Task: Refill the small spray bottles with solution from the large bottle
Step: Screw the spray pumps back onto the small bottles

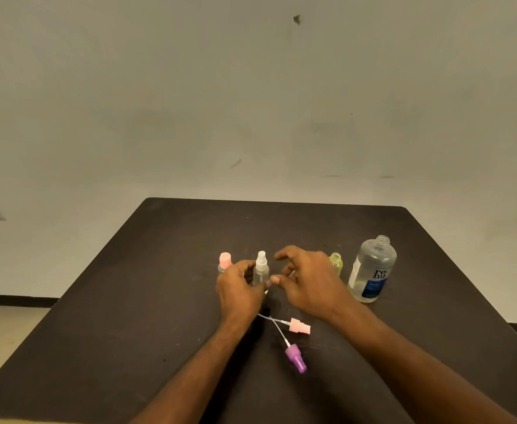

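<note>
A clear small spray bottle (261,268) with its white spray top on stands upright mid-table, and my left hand (239,290) is wrapped around its lower body. My right hand (307,281) hovers just right of it, fingers curled and apart, the thumb tip near the bottle; it holds nothing that I can see. The large clear bottle (372,269) with a blue label stands uncapped at the right. A yellowish small bottle (336,263) stands open behind my right hand. A pink-capped small bottle (224,262) stands behind my left hand.
Two loose spray heads with dip tubes lie on the dark table (128,316) near my wrists: a pink one (299,326) and a purple one (296,358). A pale wall rises behind the table.
</note>
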